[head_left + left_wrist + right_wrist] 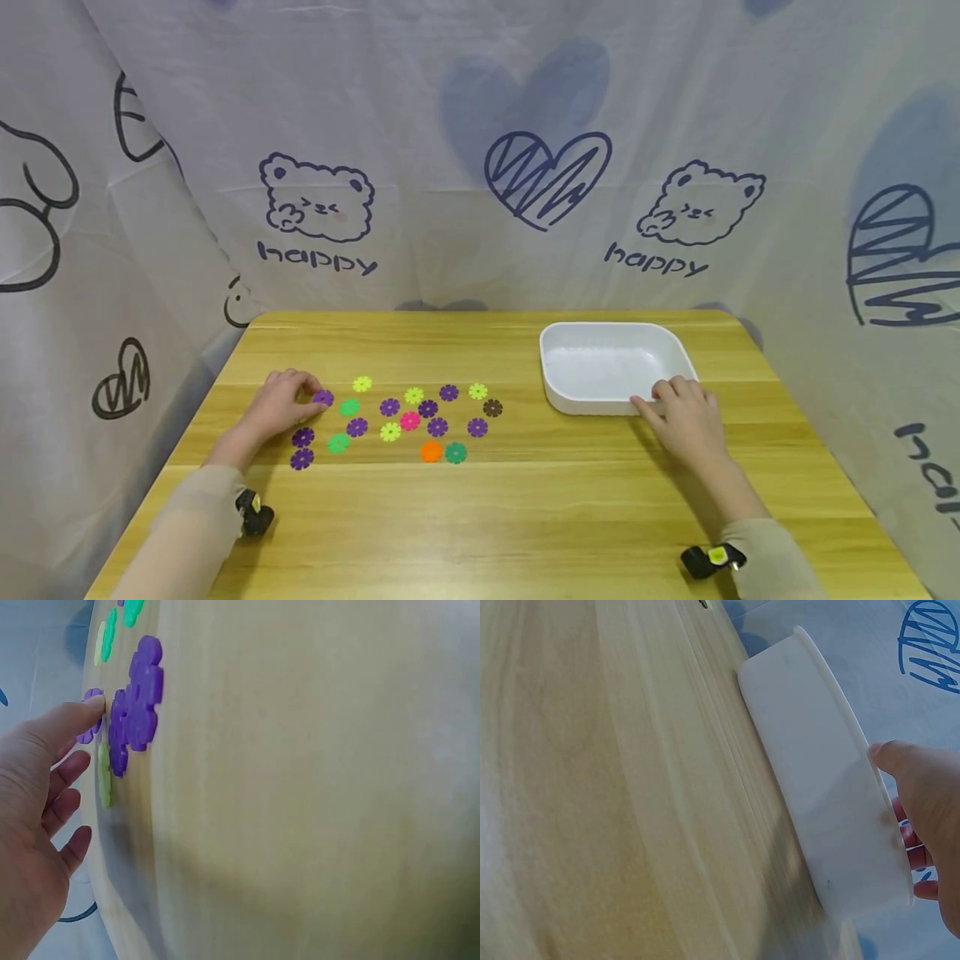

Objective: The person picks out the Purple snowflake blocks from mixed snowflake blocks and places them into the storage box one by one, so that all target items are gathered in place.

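With thumb and index finger, my left hand [283, 402] pinches a purple snowflake disc [323, 398] at the left of the spread. In the left wrist view the thumb of that hand [45, 757] covers part of this disc [88, 735]. Two more purple discs [302, 458] lie just below the hand on the table. At the right, a white plastic basin [558, 396] rests on the wood. My right hand [690, 417] grips its near right rim, thumb outside and fingers over the inner side. The basin's outer wall [817, 772] fills the middle of the right wrist view.
Several loose discs lie flat across the table's left and middle, among them a green one [338, 443], a pink one [410, 421], an orange one [431, 452] and a brown one [492, 407]. A patterned cloth [450, 275] hangs behind the wooden table [480, 525].
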{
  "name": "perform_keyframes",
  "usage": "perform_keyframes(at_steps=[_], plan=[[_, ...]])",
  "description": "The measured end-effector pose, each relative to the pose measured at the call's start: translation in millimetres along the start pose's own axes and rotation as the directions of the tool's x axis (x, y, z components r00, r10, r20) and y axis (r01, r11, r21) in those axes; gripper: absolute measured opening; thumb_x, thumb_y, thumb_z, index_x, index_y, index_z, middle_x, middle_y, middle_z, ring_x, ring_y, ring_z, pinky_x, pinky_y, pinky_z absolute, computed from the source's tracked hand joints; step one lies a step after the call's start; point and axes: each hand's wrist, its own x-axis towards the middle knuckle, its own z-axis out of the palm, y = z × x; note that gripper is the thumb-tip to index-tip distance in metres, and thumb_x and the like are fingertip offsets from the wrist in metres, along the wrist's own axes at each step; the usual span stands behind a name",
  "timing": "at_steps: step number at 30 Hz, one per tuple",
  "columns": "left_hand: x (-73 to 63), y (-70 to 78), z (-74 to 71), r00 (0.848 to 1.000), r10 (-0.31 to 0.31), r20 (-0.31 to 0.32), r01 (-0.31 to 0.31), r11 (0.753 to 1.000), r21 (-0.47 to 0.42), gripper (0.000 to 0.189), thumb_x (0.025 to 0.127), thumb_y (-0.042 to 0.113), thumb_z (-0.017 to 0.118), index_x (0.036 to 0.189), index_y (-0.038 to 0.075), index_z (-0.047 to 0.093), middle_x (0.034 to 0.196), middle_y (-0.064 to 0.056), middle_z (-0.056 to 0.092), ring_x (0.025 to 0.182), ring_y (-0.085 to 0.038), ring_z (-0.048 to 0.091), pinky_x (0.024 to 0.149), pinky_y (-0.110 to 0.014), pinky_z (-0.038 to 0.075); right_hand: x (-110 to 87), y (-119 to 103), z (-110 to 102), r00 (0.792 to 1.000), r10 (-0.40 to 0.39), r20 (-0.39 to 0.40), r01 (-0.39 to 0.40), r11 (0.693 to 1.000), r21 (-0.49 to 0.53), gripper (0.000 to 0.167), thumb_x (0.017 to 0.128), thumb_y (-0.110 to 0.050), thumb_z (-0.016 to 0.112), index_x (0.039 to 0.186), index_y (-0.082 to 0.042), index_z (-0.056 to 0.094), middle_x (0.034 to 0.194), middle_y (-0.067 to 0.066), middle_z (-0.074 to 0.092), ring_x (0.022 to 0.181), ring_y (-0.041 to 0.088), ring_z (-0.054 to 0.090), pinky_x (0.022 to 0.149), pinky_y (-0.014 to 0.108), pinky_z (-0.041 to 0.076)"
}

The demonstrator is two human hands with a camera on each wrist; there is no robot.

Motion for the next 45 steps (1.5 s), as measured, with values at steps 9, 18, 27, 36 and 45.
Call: perform_keyframes(at_steps=[9,18,27,36,45], plan=[[0.0,-2.6,4.7,0.999,-0.037,0.002,0.037,0.993,-0.113,0.026,0.087,0.02,0.073,0.105,0.005,0.062,0.09,-0.007,0.066,0.079,-0.017,0.057,0.073,-0.031,0.046,0.5,-1,-2,1.0,0.001,0.009,-0.001,1.0,-0.011,0.043,0.095,-0.048,0.056,0.095,-0.005,0.06,0.096,0.015,0.059,0.096,0.037,0.053,0.082,0.055,0.039],[-7.1,-1.2,0.4,0.994,-0.108,-0.031,0.096,0.957,-0.274,0.02,0.094,0.019,0.064,0.108,0.005,0.064,0.098,-0.011,0.067,0.087,-0.016,0.06,0.074,-0.024,0.051,0.2,-1,-3,1.0,0.009,0.027,-0.009,1.0,-0.004,0.044,0.096,-0.048,0.054,0.097,-0.004,0.061,0.098,0.016,0.059,0.098,0.038,0.052,0.084,0.056,0.038],[-16.3,-7.4,-12.3,0.984,-0.18,0.002,0.161,0.872,-0.463,0.037,0.096,0.029,0.061,0.12,0.001,0.058,0.102,-0.002,0.066,0.085,0.0,0.058,0.072,-0.021,0.052,-0.2,0,-1,1.0,0.009,0.029,-0.009,1.0,0.008,0.046,0.097,-0.049,0.053,0.099,-0.004,0.061,0.1,0.016,0.059,0.099,0.037,0.052,0.086,0.057,0.038],[-20.0,3.2,-19.4,0.982,-0.185,0.025,0.17,0.826,-0.538,0.044,0.096,0.032,0.06,0.125,-0.001,0.054,0.101,0.007,0.064,0.089,0.0,0.062,0.078,-0.021,0.056,-0.4,2,0,0.999,0.02,0.038,-0.02,1.0,0.014,0.047,0.097,-0.051,0.051,0.099,-0.005,0.061,0.101,0.016,0.059,0.099,0.037,0.052,0.087,0.057,0.037],[-10.4,38.0,-24.2,0.99,-0.14,0.022,0.127,0.805,-0.58,0.044,0.096,0.032,0.061,0.125,0.0,0.054,0.103,0.005,0.065,0.089,0.004,0.064,0.089,-0.029,0.057,0.0,1,1,0.999,0.017,0.034,-0.017,1.0,0.007,0.047,0.097,-0.051,0.051,0.099,-0.005,0.061,0.101,0.016,0.059,0.099,0.038,0.052,0.088,0.058,0.037]])
